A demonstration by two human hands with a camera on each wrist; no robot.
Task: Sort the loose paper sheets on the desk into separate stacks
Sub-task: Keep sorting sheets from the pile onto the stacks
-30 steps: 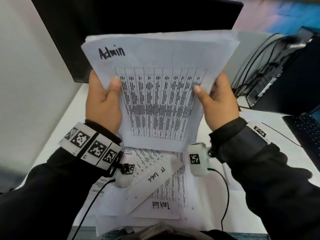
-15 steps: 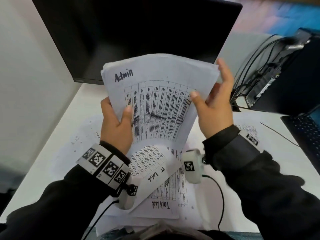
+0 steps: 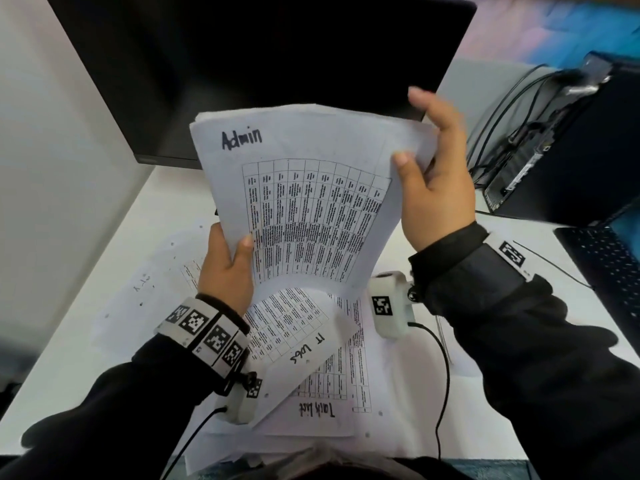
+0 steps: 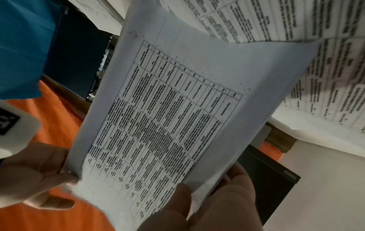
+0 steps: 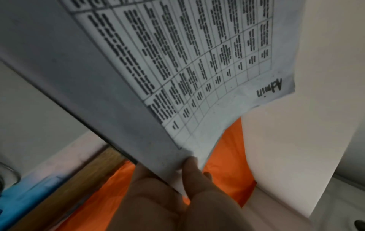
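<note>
I hold a sheaf of printed table sheets, the top one marked "Admin", upright above the desk. My left hand grips its lower left edge, thumb on the front; the same sheaf fills the left wrist view. My right hand pinches the upper right edge with the thumb in front and the fingers raised behind; the right wrist view shows the thumb on the "Admin" sheet. Below lie loose sheets, one marked "IT Logs" across one marked "Task List".
A dark monitor stands right behind the held sheaf. A black computer case with cables and a laptop keyboard sit at the right. More sheets lie spread on the white desk at the left.
The sheaf has come down and away from my face and bowed. My left hand slid to its lower edge; my right hand shifted to the upper right corner with fingers lifted.
</note>
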